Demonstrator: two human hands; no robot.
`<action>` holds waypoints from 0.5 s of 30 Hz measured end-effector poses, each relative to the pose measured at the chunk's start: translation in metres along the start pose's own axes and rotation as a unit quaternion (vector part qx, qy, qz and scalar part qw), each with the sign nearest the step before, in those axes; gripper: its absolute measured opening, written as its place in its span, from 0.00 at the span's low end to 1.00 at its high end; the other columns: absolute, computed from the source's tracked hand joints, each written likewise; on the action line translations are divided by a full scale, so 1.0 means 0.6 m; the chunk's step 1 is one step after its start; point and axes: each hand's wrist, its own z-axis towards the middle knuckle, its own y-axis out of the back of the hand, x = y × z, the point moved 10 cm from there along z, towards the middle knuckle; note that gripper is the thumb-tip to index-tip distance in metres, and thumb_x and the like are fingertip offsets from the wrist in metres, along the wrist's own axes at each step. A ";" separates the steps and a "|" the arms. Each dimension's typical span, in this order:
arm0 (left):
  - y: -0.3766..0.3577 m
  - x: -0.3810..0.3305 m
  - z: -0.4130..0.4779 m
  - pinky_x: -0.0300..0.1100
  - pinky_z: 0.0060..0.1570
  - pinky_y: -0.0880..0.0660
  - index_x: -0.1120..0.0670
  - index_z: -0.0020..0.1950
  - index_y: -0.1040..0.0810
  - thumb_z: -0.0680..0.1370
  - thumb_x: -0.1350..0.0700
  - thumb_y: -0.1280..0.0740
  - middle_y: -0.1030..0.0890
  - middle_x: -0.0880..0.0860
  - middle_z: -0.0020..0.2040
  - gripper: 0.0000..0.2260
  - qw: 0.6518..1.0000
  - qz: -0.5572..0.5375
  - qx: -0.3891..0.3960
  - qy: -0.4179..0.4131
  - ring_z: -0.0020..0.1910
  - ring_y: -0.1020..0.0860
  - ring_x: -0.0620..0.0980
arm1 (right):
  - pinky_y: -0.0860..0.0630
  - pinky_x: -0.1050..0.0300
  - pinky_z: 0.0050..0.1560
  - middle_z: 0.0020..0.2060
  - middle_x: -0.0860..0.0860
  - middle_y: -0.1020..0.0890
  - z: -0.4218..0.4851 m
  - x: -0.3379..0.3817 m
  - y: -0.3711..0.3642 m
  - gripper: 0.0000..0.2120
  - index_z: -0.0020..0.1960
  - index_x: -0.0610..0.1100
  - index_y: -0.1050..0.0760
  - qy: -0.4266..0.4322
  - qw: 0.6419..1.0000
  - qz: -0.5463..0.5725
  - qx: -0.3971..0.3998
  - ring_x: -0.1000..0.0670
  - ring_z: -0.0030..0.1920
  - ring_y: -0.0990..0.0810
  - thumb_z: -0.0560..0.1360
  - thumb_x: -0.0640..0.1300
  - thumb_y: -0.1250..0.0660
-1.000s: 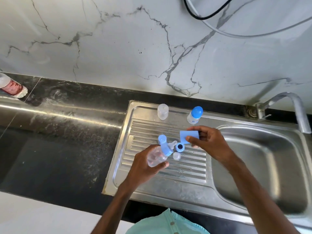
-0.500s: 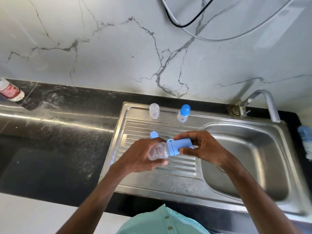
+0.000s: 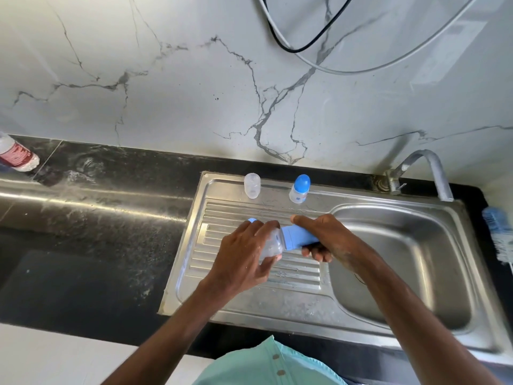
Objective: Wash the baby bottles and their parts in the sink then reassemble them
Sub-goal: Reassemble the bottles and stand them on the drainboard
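Observation:
Over the steel drainboard (image 3: 249, 295) my left hand (image 3: 244, 257) grips a clear baby bottle (image 3: 271, 247) lying sideways. My right hand (image 3: 324, 237) holds a blue cap (image 3: 298, 240) pushed over the bottle's neck end. A small blue part (image 3: 251, 220) peeks out behind my left knuckles. At the drainboard's back edge stand a clear cap (image 3: 252, 185) and a second small bottle with a blue top (image 3: 299, 188). The parts under my hands are hidden.
The sink basin (image 3: 402, 262) lies to the right, with the tap (image 3: 427, 173) at its back corner. A blue bottle brush (image 3: 499, 234) rests at the far right edge. On the black counter (image 3: 91, 232), far left, a plastic bottle with a red label (image 3: 16, 155) lies.
My right hand brought the blue cap from above the drainboard onto the bottle in my left hand. Both hands have closed together around it.

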 end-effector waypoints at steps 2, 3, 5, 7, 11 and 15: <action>-0.009 0.008 0.002 0.41 0.47 0.21 0.50 0.69 0.27 0.75 0.43 0.28 0.19 0.50 0.58 0.26 1.000 0.004 0.000 0.014 0.54 0.22 0.48 | 0.34 0.62 0.23 0.31 0.40 0.17 0.011 -0.012 0.001 0.30 0.49 0.33 0.19 -0.040 0.999 -0.023 -0.006 0.49 0.22 0.27 0.82 0.63 0.37; -0.013 0.014 0.004 0.40 0.46 0.22 0.50 0.69 0.27 0.76 0.41 0.30 0.19 0.49 0.58 0.25 1.000 -0.006 -0.002 0.024 0.54 0.22 0.48 | 0.28 0.62 0.25 0.34 0.41 0.15 0.016 -0.011 -0.003 0.31 0.49 0.34 0.18 -0.049 0.998 -0.028 0.004 0.48 0.24 0.22 0.81 0.65 0.37; -0.017 0.028 0.012 0.37 0.44 0.25 0.50 0.68 0.26 0.79 0.35 0.36 0.18 0.49 0.54 0.25 0.998 -0.039 -0.005 0.047 0.50 0.22 0.47 | 0.15 0.54 0.37 0.42 0.43 0.13 0.027 -0.006 -0.006 0.25 0.53 0.40 0.18 -0.039 0.999 -0.024 0.017 0.46 0.36 0.13 0.79 0.64 0.33; -0.021 0.038 0.020 0.37 0.43 0.24 0.51 0.68 0.25 0.78 0.32 0.39 0.17 0.49 0.53 0.28 0.997 -0.055 -0.010 0.057 0.47 0.21 0.47 | 0.14 0.44 0.49 0.50 0.44 0.15 0.036 0.005 0.010 0.18 0.59 0.44 0.20 0.017 1.000 -0.025 -0.002 0.45 0.48 0.12 0.76 0.55 0.25; -0.025 0.044 0.030 0.37 0.43 0.25 0.51 0.67 0.25 0.75 0.36 0.35 0.17 0.50 0.52 0.26 0.997 -0.056 -0.026 0.044 0.47 0.22 0.47 | 0.13 0.46 0.48 0.49 0.39 0.14 0.040 0.020 0.030 0.14 0.58 0.39 0.18 0.075 0.997 0.006 -0.001 0.41 0.46 0.12 0.76 0.45 0.23; -0.035 0.047 0.039 0.41 0.46 0.23 0.51 0.69 0.25 0.79 0.39 0.33 0.18 0.50 0.57 0.23 0.999 -0.024 -0.018 0.023 0.52 0.24 0.47 | 0.23 0.60 0.27 0.33 0.40 0.15 0.041 -0.005 0.030 0.32 0.46 0.32 0.18 -0.024 0.998 -0.015 -0.051 0.46 0.26 0.19 0.78 0.64 0.32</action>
